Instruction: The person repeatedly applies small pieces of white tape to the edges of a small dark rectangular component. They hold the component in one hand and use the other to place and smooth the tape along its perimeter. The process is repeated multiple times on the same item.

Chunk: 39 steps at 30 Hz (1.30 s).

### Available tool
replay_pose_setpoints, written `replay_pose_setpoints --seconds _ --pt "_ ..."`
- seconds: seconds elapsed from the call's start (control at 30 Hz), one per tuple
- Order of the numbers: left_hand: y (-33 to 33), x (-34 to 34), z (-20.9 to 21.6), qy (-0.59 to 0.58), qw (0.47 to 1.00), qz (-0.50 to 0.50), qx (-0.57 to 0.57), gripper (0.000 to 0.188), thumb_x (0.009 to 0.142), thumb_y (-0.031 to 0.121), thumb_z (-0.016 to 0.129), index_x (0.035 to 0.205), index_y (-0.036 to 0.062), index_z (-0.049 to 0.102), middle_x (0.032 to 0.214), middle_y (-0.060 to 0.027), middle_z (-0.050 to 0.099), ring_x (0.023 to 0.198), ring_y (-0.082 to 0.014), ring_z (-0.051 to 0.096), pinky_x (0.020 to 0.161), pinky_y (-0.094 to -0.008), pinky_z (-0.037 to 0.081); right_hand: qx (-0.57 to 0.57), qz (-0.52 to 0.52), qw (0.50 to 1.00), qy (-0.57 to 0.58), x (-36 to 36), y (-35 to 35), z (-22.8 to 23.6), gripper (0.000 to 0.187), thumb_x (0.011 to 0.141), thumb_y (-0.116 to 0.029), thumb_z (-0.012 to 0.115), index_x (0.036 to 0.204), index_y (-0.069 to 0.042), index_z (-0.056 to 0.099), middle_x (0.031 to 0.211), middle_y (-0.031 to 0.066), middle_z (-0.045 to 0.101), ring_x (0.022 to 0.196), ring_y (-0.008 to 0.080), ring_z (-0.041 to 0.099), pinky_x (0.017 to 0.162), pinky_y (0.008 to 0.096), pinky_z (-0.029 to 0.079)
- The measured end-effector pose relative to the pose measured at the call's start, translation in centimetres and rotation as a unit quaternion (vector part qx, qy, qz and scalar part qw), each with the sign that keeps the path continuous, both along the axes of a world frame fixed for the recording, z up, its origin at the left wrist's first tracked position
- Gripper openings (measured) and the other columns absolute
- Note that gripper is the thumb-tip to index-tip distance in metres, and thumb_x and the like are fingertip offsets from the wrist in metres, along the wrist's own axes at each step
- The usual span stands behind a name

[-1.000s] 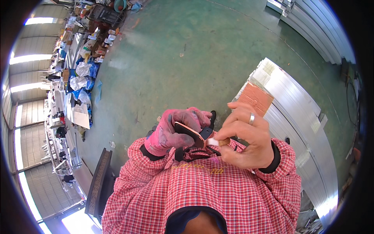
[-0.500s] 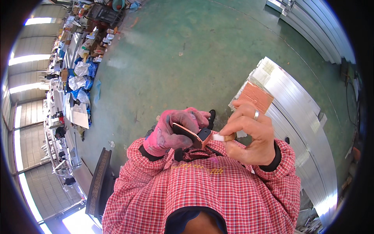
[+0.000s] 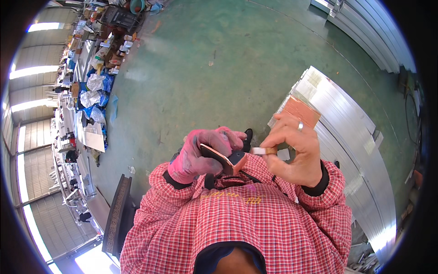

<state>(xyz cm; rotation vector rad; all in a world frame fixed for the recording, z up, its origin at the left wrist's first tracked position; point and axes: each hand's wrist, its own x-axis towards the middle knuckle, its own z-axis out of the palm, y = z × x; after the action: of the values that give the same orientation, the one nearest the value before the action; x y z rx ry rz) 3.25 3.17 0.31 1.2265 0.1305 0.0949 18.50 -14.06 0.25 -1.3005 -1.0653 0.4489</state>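
Grasping, between the curled fingers and thumb of the pink-gloved left hand (image 3: pixel 196 153), a black-and-orange piece (image 3: pixel 226 164) in front of the checked jacket (image 3: pixel 228 223). Holding it directly left of the bare right fingers but nearer the gloved ones, slanting its long axis from upper left down to lower right. Showing, beyond the gloved fingers, a flat black face, a pale edge, a black end with a small dark hole, and an orange side. Pinching, just right of that end, a short white-and-tan strip (image 3: pixel 262 150) in the fingertips of the right hand (image 3: pixel 296 148), pointing its white tip leftward, nearly level, apparently without touching. Reaching no copper-coloured sheet (image 3: pixel 301 111), lying beyond the right fingers on silver metal lengths (image 3: pixel 356 137).
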Motion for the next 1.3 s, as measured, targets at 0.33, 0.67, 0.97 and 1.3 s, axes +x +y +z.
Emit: replay_pose_setpoints --seconds 0.33,0.67,0.97,1.3 --pt "-0.3 0.1 -1.0 0.038 0.986 0.045 -0.158 0.023 0.067 0.022 0.073 0.072 0.0109 0.053 0.076 -0.0043 0.059 0.093 -0.0251 0.054 0.1 -0.0524 0.03 0.033 -0.039 0.998 -0.029 -0.5 1.1 1.0 0.022 0.059 0.001 0.067 0.077 -0.01 0.062 0.068 -0.0043 0.057 0.064 0.0137 0.058 0.09 0.0434 0.043" --pt "-0.5 0.3 -0.6 0.053 0.978 0.049 -0.196 0.021 0.064 0.021 0.071 0.071 0.0111 0.053 0.074 -0.0048 0.055 0.087 -0.0237 0.051 0.101 -0.0524 0.028 0.018 -0.042 0.998 -0.042 -0.3 1.1 0.6 0.02 0.059 -0.001 0.066 0.076 -0.01 0.062 0.067 -0.0037 0.057 0.065 0.0142 0.057 0.09 0.0433 0.043" --pt "-0.6 0.3 -0.8 0.034 0.977 0.045 -0.204 0.022 0.065 0.021 0.07 0.07 0.0116 0.051 0.072 -0.0036 0.054 0.085 -0.0226 0.05 0.094 -0.05 0.033 0.024 -0.035 0.999 -0.023 -0.2 1.0 0.8 0.02 0.059 0.001 0.065 0.076 -0.01 0.062 0.067 -0.0027 0.058 0.065 0.0146 0.058 0.089 0.0421 0.043" --pt "-1.1 0.2 -0.1 0.054 0.975 0.064 -0.206 0.026 0.065 0.02 0.072 0.067 0.0122 0.047 0.066 -0.0006 0.052 0.084 -0.0223 0.049 0.081 -0.042 0.036 0.026 -0.044 0.999 -0.012 -0.3 0.9 0.8 0.019 0.06 0.003 0.063 0.075 -0.009 0.061 0.066 -0.0022 0.056 0.063 0.0154 0.055 0.084 0.0376 0.044"
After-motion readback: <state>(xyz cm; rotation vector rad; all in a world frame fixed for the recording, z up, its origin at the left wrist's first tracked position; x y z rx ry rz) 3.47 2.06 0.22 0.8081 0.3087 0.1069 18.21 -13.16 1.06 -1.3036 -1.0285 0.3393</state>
